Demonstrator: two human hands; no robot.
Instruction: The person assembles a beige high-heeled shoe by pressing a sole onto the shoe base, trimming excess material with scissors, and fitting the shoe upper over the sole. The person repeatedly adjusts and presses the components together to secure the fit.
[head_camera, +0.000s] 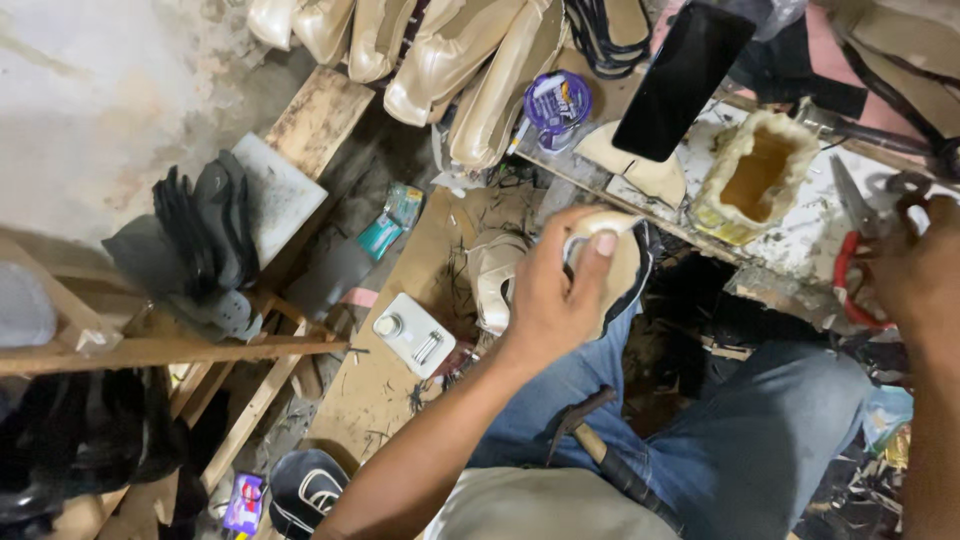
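Above our lap, our left hand (555, 290) gripped a cream shoe sole (615, 262), thumb pressed on its top edge. At the tabletop (800, 235) edge, our right hand (915, 270) closed on red-handled scissors (850, 250), beside a glue-crusted pot (755, 175).

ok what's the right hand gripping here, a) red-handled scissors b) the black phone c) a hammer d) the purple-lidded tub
a: the right hand closes around the red handles of the scissors, blades pointing up over the bench, while the left hand holds a cream shoe sole.
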